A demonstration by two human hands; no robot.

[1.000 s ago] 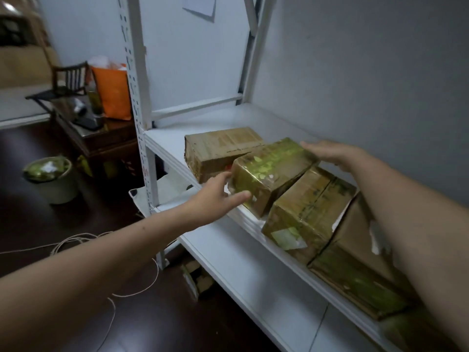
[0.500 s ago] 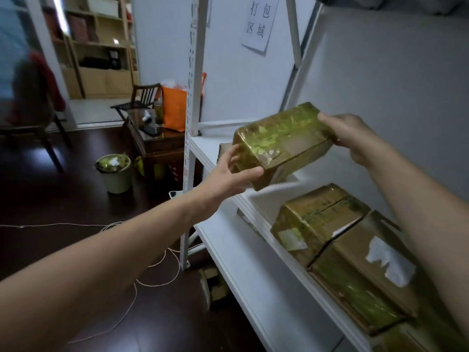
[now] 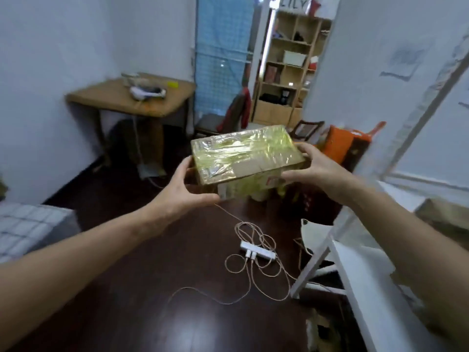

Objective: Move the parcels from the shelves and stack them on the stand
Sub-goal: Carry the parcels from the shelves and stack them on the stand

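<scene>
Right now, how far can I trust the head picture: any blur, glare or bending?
Head view: the parcel is fairly sharp, but its shiny tape glares yellow-green and washes out its top. Head view: the shelf frame at right is smeared. Head view: a light patch reflects off the dark floor; the wide lens bows the edges.

The rectangular brown cardboard parcel [image 3: 243, 153], wrapped in shiny yellowish-green tape with one bare patch of cardboard on its top, is held up in the air, well apart from the shelves, with its broad face upward and a little tilted toward the camera. The left hand [image 3: 184, 190] grips its left end and the right hand [image 3: 308, 171] grips its right end. At the far right a second brown parcel [image 3: 445, 214], much blurred, lies on a white shelf [image 3: 399, 196].
</scene>
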